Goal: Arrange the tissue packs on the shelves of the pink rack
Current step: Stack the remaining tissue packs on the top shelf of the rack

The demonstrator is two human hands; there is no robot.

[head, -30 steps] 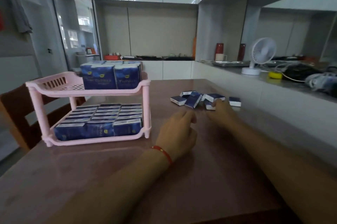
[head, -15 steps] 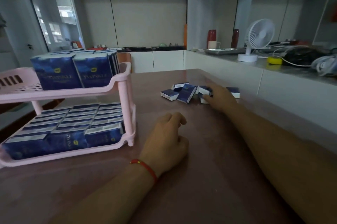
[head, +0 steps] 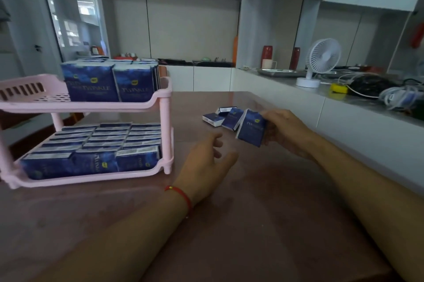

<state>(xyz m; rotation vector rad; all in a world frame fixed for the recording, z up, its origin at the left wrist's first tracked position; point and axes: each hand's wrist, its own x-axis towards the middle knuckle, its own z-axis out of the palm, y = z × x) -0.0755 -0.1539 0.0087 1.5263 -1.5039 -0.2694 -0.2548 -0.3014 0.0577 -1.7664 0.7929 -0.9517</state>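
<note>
A pink two-shelf rack [head: 166,121] stands at the left of the brown table. Its lower shelf is filled with rows of dark blue tissue packs [head: 96,146]; the upper shelf carries upright packs [head: 110,82] on its right half. My right hand [head: 284,130] grips one blue tissue pack [head: 251,127] above the table, face toward me. Three loose packs [head: 223,116] lie on the table just behind it. My left hand [head: 206,164] hovers over the table beside the rack's right leg, fingers relaxed and holding nothing.
A grey counter runs along the table's right side with a white desk fan [head: 319,61], a yellow object [head: 338,88] and tangled cables [head: 399,96]. A wooden chair [head: 27,123] sits behind the rack. The left part of the rack's upper shelf [head: 32,96] is bare.
My right hand has lifted one pack from the loose pile and drawn it toward me. My left hand has risen slightly and opened its fingers.
</note>
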